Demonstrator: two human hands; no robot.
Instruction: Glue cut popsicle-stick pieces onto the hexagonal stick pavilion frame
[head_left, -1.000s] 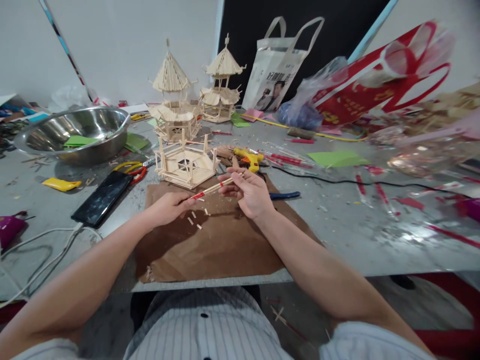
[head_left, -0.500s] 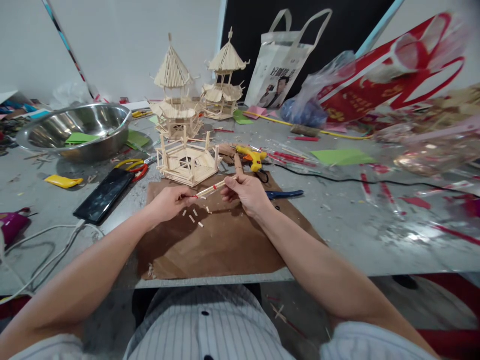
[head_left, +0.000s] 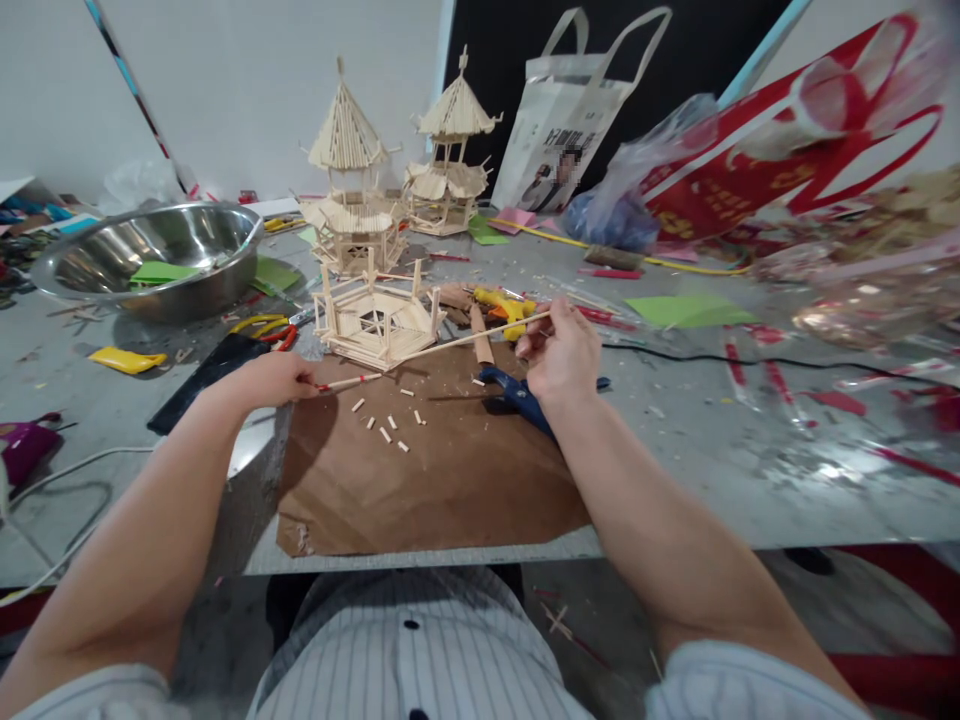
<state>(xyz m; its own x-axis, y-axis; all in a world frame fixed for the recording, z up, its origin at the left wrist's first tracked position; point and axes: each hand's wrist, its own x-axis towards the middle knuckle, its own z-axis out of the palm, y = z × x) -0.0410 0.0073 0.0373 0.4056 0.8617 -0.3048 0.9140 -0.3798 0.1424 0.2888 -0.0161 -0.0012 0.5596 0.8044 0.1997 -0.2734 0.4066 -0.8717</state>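
My left hand is closed on a short wooden stick with red marks, at the left edge of a brown paper sheet. Between the fingertips of my right hand is the end of a long thin wooden stick, which slants down to the left. Blue-handled scissors lie partly hidden under my right hand. Several short cut stick pieces are scattered on the paper. Just behind them stands a six-sided stick frame with upright posts.
Two stick pagodas stand farther back. A steel bowl, a phone and a yellow cutter are on the left. A yellow glue gun lies behind the paper, and a black cord runs right. Bags stand at the back.
My hands have moved apart, the left one leftward and the right one rightward and up. The sticks that were together between them are now separate, one in each hand. The scissors show more.
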